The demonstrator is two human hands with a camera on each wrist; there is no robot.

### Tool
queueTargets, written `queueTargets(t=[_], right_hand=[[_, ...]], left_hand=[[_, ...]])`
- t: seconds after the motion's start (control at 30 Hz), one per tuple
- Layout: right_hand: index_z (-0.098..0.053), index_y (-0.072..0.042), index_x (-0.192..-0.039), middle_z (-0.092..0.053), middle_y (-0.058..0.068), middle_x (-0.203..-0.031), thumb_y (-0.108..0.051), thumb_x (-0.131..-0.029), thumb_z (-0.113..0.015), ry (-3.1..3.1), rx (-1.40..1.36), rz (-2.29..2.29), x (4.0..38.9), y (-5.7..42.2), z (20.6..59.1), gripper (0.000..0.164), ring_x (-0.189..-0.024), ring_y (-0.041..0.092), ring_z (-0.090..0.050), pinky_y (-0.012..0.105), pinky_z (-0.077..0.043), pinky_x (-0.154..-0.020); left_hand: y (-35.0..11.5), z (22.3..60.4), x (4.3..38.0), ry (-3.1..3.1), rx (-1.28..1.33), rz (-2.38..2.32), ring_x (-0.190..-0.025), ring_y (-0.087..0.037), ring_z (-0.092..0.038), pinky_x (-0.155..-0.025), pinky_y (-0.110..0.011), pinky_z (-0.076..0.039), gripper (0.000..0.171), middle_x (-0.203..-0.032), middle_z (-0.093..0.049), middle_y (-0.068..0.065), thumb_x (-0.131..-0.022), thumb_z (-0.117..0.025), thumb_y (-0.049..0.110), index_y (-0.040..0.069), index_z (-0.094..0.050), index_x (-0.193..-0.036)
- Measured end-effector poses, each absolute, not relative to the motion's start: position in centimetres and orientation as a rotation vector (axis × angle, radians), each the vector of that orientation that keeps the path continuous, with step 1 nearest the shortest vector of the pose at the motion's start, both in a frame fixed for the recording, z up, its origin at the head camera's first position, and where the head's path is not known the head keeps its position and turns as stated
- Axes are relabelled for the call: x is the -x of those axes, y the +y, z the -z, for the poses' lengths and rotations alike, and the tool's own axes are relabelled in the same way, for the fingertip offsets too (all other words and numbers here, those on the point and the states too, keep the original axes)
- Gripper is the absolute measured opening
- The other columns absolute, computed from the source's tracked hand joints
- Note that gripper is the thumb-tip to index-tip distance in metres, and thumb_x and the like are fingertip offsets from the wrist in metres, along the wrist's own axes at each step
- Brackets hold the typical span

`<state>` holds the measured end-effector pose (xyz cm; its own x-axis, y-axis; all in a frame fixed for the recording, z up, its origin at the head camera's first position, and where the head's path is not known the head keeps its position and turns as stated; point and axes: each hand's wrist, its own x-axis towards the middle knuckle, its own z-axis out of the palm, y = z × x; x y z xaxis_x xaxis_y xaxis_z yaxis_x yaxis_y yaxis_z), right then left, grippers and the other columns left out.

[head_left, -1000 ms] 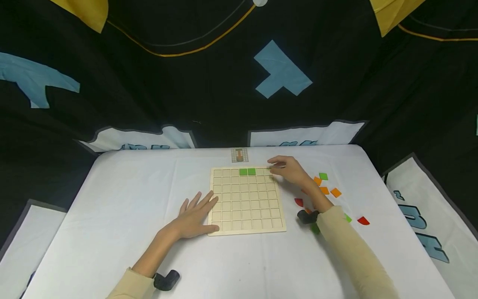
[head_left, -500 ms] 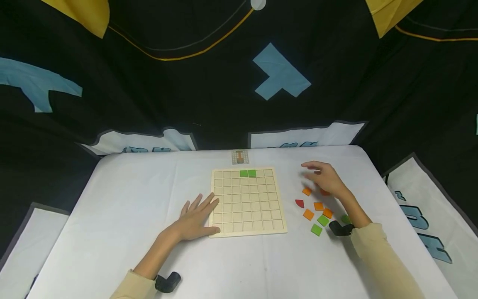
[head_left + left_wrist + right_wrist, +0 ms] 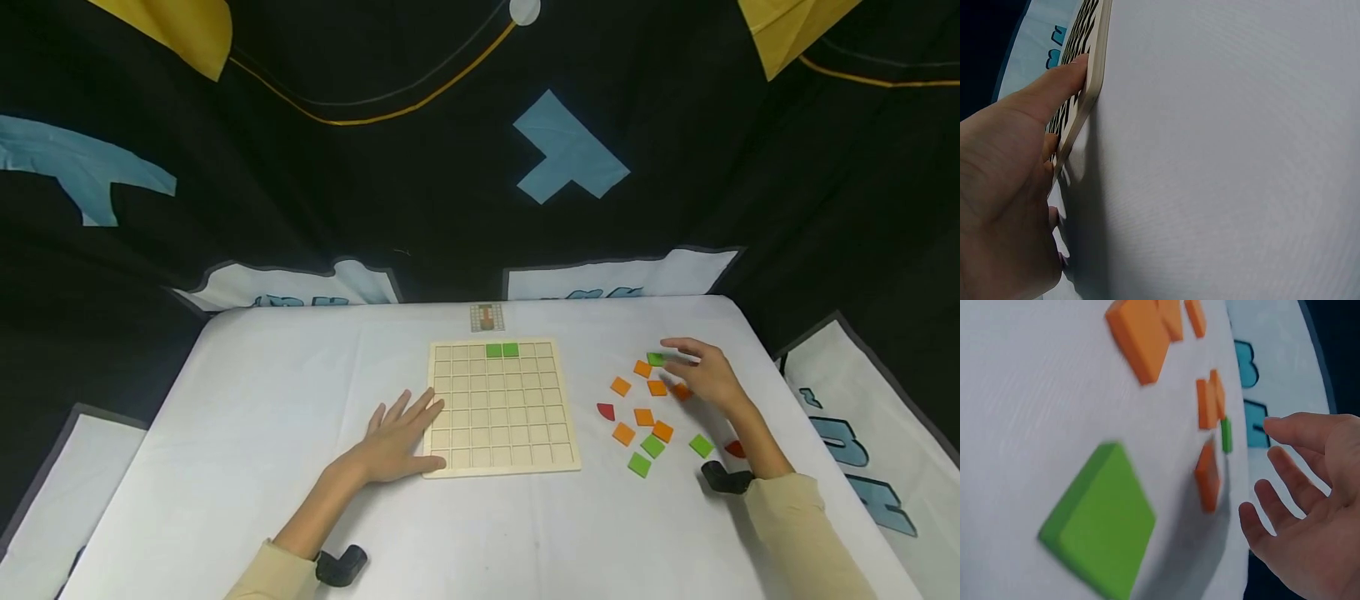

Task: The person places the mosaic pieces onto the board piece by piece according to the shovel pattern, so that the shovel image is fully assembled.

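Head cam: our L hand [image 3: 393,442] is spread, fingertips & thumb on the L edge of the board [image 3: 504,408], prob. steadying it. Board's flat on the table [image 3: 300,358], w/ two green tiles [image 3: 502,350] side by side in its far row. A small pic card [image 3: 487,317] lies just past it. Our R hand [image 3: 708,375] is over the loose pcs, R of the board: orange tiles [image 3: 643,417], red pcs [image 3: 606,412], & a far green tile [image 3: 655,359] right by the fingertips; contact we can't tell. We'd call this the reach-for-a-tile step.

L wrist cam: thumb's laid over the board's rim near a corner; other fingers partly hidden.

R wrist cam: fingers apart, loosely bent, no tile btwn them. A near green tile [image 3: 1104,519] sits close to the cam, blurry. Next move, we reckon, calls for lowering the fingertips & pinching one thin tile by its edges w/o nudging neighbors, L hand holding the board put.
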<state>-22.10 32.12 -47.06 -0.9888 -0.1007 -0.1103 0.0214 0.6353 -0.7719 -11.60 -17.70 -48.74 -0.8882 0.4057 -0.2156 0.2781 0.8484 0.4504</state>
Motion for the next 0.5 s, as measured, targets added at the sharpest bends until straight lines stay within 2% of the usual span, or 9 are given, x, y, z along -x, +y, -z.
queueTargets(t=[0.17, 0.27, 0.5], right_hand=[[-0.049, 0.004, -0.143, -0.036, 0.031, -0.150, -0.008, -0.099, -0.061, 2.664, 0.035, 1.274, 22.2, 33.3, 48.1, 0.047, -0.135, 0.050, -0.035, 0.062, -0.036, -0.105], [-0.049, 0.005, -0.142, -0.038, 0.032, -0.148, -0.005, -0.098, -0.061, 2.661, 0.044, 1.264, 22.4, 33.7, 48.5, 0.047, -0.133, 0.049, -0.037, 0.061, -0.033, -0.108], [-0.051, 0.006, -0.140, -0.039, 0.032, -0.148, -0.006, -0.097, -0.060, 2.718, 0.078, 1.178, 23.0, 33.2, 49.1, 0.046, -0.136, 0.049, -0.034, 0.061, -0.031, -0.109]], left_hand=[[-17.7, 48.7, 11.6, 2.721, -0.519, -0.591, -0.149, -0.044, -0.005, -0.111, -0.070, -0.003, 0.091, -0.164, -0.018, -0.014, -0.088, -0.066, 0.057, 0.009, -0.032, -0.157], [-17.7, 48.7, 11.6, 2.722, -0.524, -0.591, -0.149, -0.045, -0.006, -0.111, -0.070, -0.003, 0.091, -0.164, -0.018, -0.015, -0.088, -0.066, 0.057, 0.008, -0.033, -0.156], [-17.7, 48.8, 11.7, 2.724, -0.520, -0.595, -0.149, -0.044, -0.005, -0.112, -0.070, -0.003, 0.091, -0.164, -0.018, -0.014, -0.088, -0.067, 0.057, 0.009, -0.032, -0.157]])
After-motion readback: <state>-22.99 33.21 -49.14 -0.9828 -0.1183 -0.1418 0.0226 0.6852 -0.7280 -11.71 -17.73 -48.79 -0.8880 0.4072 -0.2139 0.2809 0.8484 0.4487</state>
